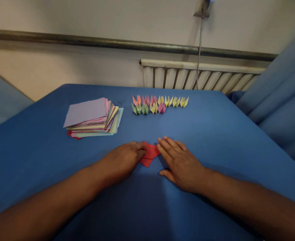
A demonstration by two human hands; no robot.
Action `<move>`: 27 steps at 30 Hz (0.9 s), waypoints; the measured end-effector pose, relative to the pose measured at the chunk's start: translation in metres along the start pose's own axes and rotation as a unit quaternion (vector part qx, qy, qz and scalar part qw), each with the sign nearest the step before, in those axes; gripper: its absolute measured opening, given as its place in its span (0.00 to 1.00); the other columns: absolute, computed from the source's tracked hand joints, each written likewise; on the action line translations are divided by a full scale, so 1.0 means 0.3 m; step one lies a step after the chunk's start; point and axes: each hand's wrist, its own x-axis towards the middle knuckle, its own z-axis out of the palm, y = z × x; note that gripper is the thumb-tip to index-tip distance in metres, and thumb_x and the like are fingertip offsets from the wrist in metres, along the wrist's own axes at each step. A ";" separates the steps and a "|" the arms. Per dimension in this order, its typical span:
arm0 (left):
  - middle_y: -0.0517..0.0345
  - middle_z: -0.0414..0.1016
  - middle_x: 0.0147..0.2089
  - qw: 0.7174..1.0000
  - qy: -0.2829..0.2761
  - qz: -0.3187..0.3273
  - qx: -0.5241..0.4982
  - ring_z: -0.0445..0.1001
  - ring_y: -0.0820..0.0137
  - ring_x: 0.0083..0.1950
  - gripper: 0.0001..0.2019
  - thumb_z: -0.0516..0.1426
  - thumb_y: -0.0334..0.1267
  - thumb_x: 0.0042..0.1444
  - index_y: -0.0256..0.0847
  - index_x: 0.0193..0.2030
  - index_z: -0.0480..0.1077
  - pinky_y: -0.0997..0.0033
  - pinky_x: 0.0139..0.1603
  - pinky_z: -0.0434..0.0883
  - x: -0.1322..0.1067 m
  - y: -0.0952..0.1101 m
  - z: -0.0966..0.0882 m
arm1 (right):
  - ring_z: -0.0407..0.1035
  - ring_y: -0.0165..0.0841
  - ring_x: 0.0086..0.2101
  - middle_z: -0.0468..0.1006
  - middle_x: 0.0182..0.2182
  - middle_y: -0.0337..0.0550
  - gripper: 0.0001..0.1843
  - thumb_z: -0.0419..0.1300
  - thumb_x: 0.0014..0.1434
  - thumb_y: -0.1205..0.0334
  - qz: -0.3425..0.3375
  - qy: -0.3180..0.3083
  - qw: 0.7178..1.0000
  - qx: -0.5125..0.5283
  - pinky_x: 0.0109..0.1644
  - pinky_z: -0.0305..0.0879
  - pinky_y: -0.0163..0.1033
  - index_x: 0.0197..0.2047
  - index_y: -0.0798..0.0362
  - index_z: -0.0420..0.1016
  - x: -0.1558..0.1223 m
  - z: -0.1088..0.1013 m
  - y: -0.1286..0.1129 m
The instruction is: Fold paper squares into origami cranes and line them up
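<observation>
A folded red paper lies flat on the blue table between my two hands. My left hand rests on its left edge with the fingers curled and pressing down. My right hand lies flat at its right edge, fingers stretched out and together, their tips touching the paper. A stack of coloured paper sheets sits at the back left, a lilac sheet on top. Behind the red paper stand two rows of small folded paper figures in orange, pink, yellow and green.
A white radiator and a metal rail run along the wall behind the table. A cable hangs down over the radiator. Blue fabric rises at the right, and more blue at the far left.
</observation>
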 end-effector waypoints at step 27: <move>0.51 0.75 0.38 0.990 0.015 0.112 0.083 0.73 0.64 0.41 0.09 0.51 0.32 0.59 0.39 0.40 0.72 0.64 0.45 0.67 -0.040 0.004 0.023 | 0.66 0.39 0.47 0.73 0.44 0.50 0.23 0.60 0.57 0.51 -0.011 -0.010 0.997 0.081 0.53 0.57 0.47 0.50 0.56 0.67 0.107 -0.063 -0.026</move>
